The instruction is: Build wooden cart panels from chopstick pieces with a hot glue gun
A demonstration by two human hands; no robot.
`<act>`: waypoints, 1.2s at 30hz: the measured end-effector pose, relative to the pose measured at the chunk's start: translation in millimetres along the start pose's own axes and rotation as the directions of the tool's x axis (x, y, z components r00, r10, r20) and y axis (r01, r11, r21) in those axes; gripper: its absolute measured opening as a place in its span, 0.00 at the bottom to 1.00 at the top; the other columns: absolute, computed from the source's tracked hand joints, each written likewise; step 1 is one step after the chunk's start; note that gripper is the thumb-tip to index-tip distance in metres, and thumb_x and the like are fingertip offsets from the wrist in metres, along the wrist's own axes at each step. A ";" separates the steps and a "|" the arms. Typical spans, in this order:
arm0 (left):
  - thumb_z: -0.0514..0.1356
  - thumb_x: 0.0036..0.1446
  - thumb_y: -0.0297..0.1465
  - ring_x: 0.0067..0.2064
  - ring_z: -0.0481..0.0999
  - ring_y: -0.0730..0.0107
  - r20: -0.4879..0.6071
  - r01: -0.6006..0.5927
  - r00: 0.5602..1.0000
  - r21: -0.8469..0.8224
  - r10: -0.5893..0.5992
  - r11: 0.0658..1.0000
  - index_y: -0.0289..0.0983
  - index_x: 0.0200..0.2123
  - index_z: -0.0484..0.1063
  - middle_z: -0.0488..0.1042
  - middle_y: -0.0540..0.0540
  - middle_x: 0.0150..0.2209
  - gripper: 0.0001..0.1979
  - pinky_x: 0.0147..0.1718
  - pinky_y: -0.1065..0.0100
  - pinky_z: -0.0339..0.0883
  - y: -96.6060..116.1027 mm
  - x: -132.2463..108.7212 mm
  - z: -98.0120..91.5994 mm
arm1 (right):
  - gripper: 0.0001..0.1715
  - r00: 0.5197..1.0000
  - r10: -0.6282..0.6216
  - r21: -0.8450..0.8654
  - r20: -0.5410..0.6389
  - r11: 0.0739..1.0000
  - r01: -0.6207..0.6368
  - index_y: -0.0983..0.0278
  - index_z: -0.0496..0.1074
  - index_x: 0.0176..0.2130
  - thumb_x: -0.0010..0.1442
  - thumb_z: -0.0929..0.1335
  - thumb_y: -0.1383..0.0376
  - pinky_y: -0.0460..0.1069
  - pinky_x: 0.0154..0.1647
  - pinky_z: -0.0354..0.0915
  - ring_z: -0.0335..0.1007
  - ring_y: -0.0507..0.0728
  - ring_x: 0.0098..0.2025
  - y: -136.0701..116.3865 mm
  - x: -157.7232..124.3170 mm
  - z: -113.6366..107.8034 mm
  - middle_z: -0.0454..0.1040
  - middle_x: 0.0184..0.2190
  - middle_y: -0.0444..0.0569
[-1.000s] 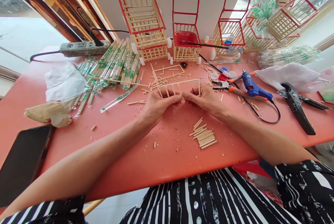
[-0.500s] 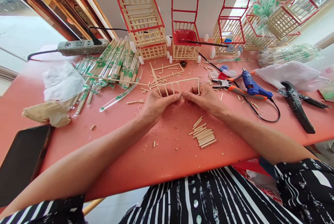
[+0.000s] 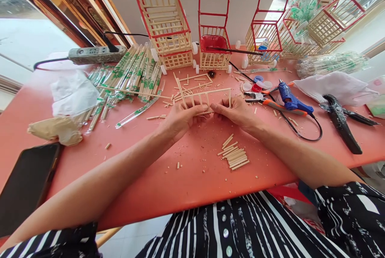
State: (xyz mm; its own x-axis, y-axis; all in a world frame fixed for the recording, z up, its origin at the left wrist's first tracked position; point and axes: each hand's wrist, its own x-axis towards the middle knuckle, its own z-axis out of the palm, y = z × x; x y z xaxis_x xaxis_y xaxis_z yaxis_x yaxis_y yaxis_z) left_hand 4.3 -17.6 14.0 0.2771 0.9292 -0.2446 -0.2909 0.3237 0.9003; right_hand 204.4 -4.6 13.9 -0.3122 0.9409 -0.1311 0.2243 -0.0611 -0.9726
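A: Where's the frame (image 3: 215, 91)?

B: In both hands, over the middle of the counter (image 3: 192, 189), its long bar on the far side.

A: And the grip on the left?

B: Narrow. The left hand (image 3: 182, 118) pinches the frame's near side, thumb uppermost.

A: The right?

B: The right hand (image 3: 239, 113) has it too, thumb and fingers closed in by the end post. The thumb tips nearly meet.

A: What's nearer the body?

B: A pile of sticks (image 3: 236, 157), mostly side by side.

A: And off to the right?

B: Pliers (image 3: 270, 103) and a glue gun (image 3: 290, 98), close together. Along the back stand carts (image 3: 173, 34) with red rims.
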 end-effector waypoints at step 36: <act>0.83 0.39 0.43 0.31 0.75 0.70 0.026 -0.147 0.989 0.177 0.145 0.973 0.36 0.28 0.85 0.81 0.47 0.28 0.20 0.32 0.68 0.68 0.0 -7.5 7.9 | 0.22 0.915 -0.399 -0.314 0.064 0.862 0.398 0.65 0.79 0.35 0.66 0.75 0.48 0.48 0.33 0.63 0.72 0.52 0.31 -20.7 -7.8 -17.0 0.82 0.30 0.49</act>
State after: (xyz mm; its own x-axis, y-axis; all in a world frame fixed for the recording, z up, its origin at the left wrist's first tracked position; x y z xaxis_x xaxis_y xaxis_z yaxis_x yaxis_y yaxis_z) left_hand 9.5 -25.9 18.7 0.2561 0.9613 -0.1021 -0.1621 0.1468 0.9758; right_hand 217.8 -5.0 38.4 -0.4344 0.8635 0.2562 0.3589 0.4268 -0.8301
